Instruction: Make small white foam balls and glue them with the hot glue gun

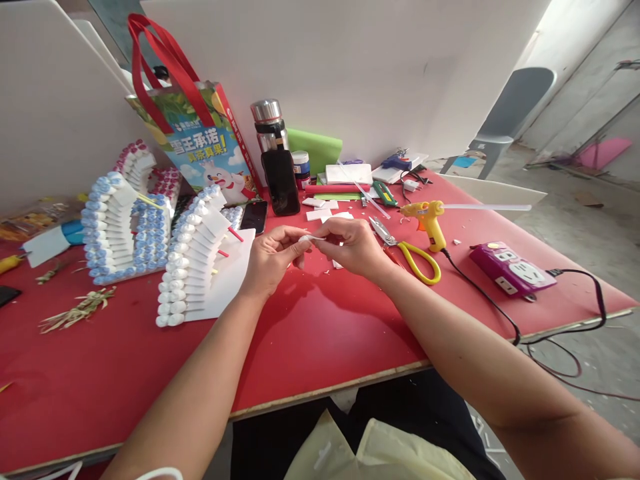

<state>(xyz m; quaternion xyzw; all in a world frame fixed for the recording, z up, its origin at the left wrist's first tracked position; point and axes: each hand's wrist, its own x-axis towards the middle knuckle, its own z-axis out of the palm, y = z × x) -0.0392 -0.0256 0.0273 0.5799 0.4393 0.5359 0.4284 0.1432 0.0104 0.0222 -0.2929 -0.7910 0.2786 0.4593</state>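
Over the red table point(310, 353), my left hand point(275, 257) and my right hand point(353, 247) meet fingertip to fingertip. Between them they pinch a small, thin white piece point(313, 237), too small to name surely. Left of my left hand stands a curved model point(180, 267) of stacked white-tipped sticks, like cotton swabs, on a white board point(225, 300). Wire-cutter-like pliers with yellow handles point(417, 263) lie beside my right hand. White offcuts point(323, 213) are scattered just beyond my fingers.
A yellow glue gun point(430, 223) and purple power strip point(515, 270) with cords stand right. Behind are a phone point(281, 183), a steel flask point(267, 120) and a printed bag point(210, 147). Blue-tipped models point(120, 227) and dried straw point(83, 310) are left.
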